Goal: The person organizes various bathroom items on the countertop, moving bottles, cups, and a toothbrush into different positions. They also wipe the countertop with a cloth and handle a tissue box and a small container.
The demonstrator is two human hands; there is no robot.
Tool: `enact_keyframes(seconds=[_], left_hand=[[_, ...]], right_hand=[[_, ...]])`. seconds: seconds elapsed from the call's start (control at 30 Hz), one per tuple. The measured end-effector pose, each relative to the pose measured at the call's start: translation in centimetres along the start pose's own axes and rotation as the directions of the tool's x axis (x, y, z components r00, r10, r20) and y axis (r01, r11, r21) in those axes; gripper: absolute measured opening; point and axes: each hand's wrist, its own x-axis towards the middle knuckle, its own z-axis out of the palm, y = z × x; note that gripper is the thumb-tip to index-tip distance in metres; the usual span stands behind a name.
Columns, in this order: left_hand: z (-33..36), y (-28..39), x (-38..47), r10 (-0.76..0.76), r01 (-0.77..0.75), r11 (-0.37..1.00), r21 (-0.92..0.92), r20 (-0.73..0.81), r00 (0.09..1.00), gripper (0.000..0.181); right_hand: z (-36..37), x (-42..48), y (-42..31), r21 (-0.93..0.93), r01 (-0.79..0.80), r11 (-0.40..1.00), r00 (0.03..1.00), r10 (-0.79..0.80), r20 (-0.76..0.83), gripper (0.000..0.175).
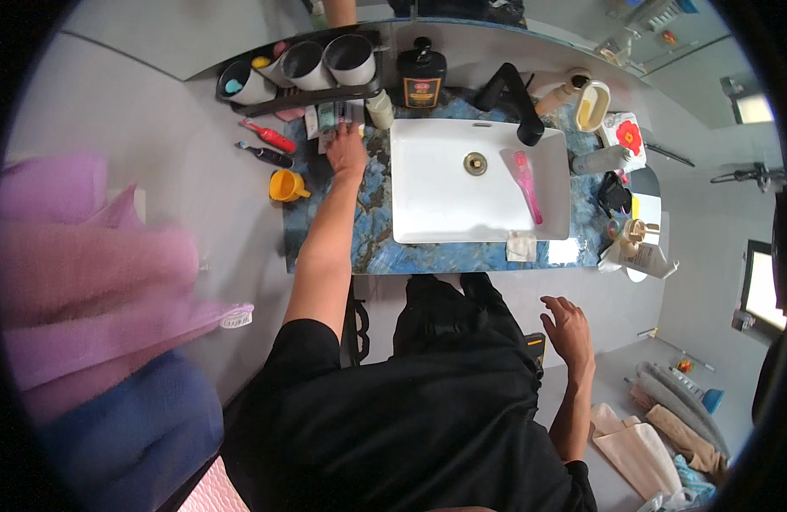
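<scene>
My left hand [347, 152] reaches over the blue stone counter [374, 214], its fingers at several small tubes [327, 117] below the dark cup rack [291, 101]; whether it grips one I cannot tell. A pale bottle [380, 110] stands just right of the fingers. Left of the hand are a red electric toothbrush [275, 137], a black electric toothbrush [272, 155] and a yellow cup [287, 185]. My right hand [569, 333] hangs in front of the counter, fingers loosely apart, holding nothing. A pink brush or comb [528, 189] lies in the white sink [432, 198].
A black pump bottle [422, 77] and black faucet [512, 96] stand behind the sink. A folded white cloth [521, 246] lies at its front edge. Bottles, a tissue pack [624, 137] and small items crowd the right end. Towels [99, 269] hang at left.
</scene>
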Motion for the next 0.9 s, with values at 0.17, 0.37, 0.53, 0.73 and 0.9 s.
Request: enact_keyframes(seconds=[0.17,0.37,0.53,0.73,0.9], left_hand=[[0.0,-0.4,1.1,-0.022,0.024,0.999,-0.031,0.060,0.998,0.027],[-1.2,-0.6,0.3,-0.011,0.013,0.999,-0.030,0.055,0.998,0.036],[-3.4,1.1,-1.1,-0.299,0.303,0.898,-0.320,0.063,0.952,0.048],[-5.3,4.9,-8.2,-0.386,0.254,0.774,-0.580,-0.114,0.916,0.037],[-7.9,10.7,-17.1,-0.309,0.235,0.666,-0.708,0.024,0.951,0.042]], right_hand=[[-0.3,-0.7,0.3,-0.051,-0.039,0.998,0.999,0.041,0.030,0.035],[0.5,-0.3,1.4,-0.057,0.010,0.998,1.000,-0.010,0.004,0.032],[2.1,2.0,3.5,-0.075,0.152,0.986,0.984,-0.158,-0.082,0.030],[1.8,4.7,4.6,0.015,0.183,0.983,0.981,-0.181,-0.074,0.038],[0.5,7.0,6.3,0.106,0.238,0.965,0.971,-0.240,0.001,0.033]])
